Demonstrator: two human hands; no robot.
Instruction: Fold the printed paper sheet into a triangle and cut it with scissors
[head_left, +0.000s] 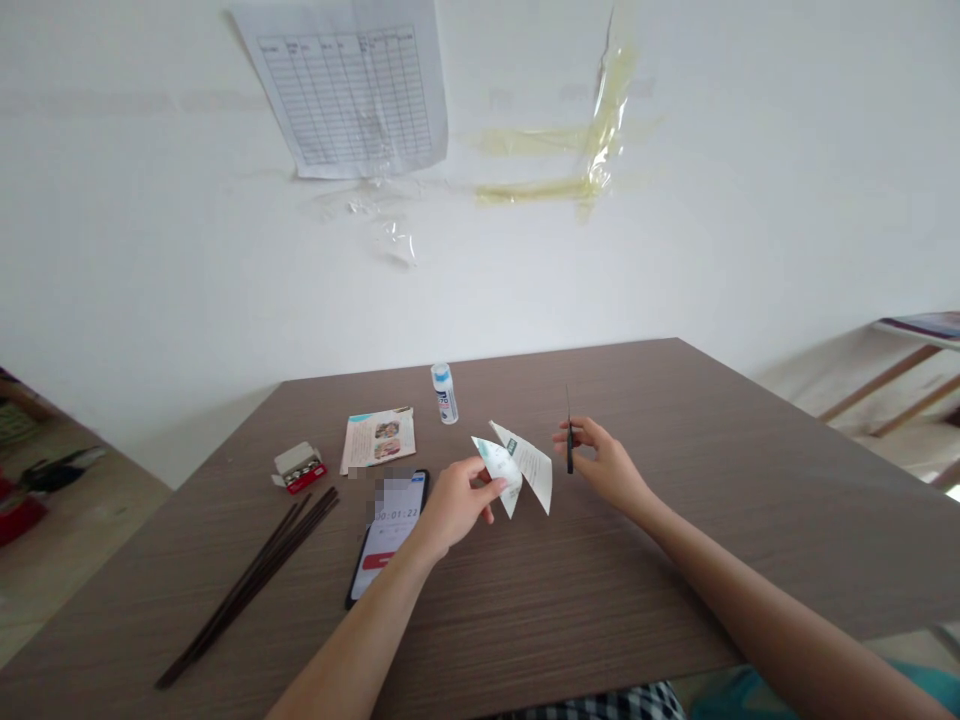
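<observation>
My left hand [459, 505] pinches a folded piece of printed paper [534, 468] between thumb and fingers, above the middle of the table. Two pointed flaps of the paper stand apart, with a gap between them. To the right of the paper, my right hand [604, 460] is closed on a pair of scissors [569, 440] with dark handles. The thin blades point up and away from me, apart from the paper. Seen nearly edge-on, the scissors do not show whether their blades are spread.
A phone [388, 535] showing a timer lies by my left forearm. Left of it are dark thin sticks [255, 580] and a small open red-and-white box [300, 468]. Behind lie a printed booklet [379, 440] and a standing white-and-blue bottle [444, 395]. A wall [525, 290] borders the brown table [750, 480].
</observation>
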